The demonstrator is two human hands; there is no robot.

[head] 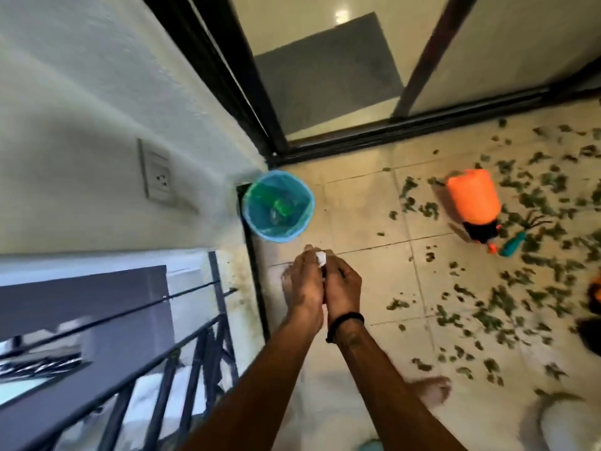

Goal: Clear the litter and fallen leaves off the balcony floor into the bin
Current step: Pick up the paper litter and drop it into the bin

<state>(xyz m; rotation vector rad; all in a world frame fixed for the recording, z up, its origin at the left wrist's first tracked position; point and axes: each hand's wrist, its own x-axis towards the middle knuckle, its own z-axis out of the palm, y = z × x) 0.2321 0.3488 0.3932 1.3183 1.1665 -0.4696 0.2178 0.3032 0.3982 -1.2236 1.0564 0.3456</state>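
A blue bin point(278, 235) with a green liner stands in the balcony corner by the wall, with some litter inside. My left hand point(305, 281) and my right hand point(343, 284) are pressed together just short of the bin, both curled round a small white scrap of litter point(321, 258) that pokes out between the fingers. Many green fallen leaves point(507, 288) lie scattered over the tiled floor to the right.
An orange spray bottle point(474, 203) lies on the tiles next to a teal hand tool point(512, 244). A dark sliding door frame point(390, 128) runs along the back, a black railing point(182, 346) on the left. My bare feet point(434, 390) stand on the tiles.
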